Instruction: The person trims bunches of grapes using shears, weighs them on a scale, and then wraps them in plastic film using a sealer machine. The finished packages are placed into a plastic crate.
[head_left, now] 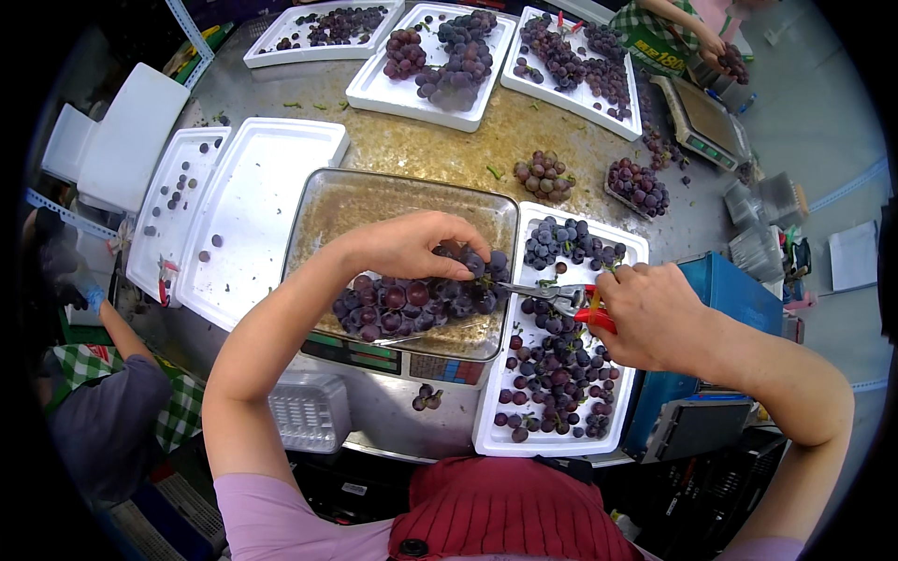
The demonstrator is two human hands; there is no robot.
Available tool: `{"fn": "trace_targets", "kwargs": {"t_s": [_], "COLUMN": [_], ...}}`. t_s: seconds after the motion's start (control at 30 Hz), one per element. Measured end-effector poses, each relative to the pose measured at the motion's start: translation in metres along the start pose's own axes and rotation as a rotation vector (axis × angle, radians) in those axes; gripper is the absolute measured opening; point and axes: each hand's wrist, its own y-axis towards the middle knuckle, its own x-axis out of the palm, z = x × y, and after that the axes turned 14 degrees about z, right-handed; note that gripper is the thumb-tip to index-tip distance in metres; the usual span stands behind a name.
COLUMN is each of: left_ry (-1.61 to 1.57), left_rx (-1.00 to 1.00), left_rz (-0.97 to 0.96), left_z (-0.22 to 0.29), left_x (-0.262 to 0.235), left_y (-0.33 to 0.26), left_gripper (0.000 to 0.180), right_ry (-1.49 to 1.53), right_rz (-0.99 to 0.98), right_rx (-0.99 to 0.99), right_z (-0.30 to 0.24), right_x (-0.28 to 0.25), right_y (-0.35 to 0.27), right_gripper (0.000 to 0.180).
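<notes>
My left hand (412, 245) is closed on the far right end of a bunch of dark purple grapes (398, 304), thumb and fingers curled around the berries. The bunch rests on the metal pan of a weighing scale (412, 192). My right hand (655, 316) grips red-handled snips (567, 299), their blades pointing left at the stems beside my left fingers. Whether the blades touch a stem is too small to tell. Under the snips lies a white foam tray (629, 245) with many grapes in loose clusters.
Behind the scale sit a small grape bunch (544, 176) and a packed punnet (638, 189). Foam trays (426, 103) of grapes line the far side. A sparse tray (271, 178) is at left. Co-workers' hands (713, 42) show at the edges; a blue box (725, 290) stands right.
</notes>
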Motion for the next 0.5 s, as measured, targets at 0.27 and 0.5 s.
{"fn": "trace_targets", "kwargs": {"t_s": [0.27,0.5], "left_ry": [-0.003,0.007], "left_rx": [0.067,-0.011], "left_rz": [0.060,0.011], "left_z": [-0.004,0.003], "left_x": [0.003,0.001], "left_y": [-0.002,-0.001], "left_gripper": [0.033,0.031], "right_ry": [-0.141,-0.163], "right_rz": [0.091,0.081], "right_rx": [-0.067,-0.099], "right_z": [-0.009,-0.019], "right_x": [0.010,0.013], "right_y": [0.013,0.019], "right_gripper": [0.021,0.020]}}
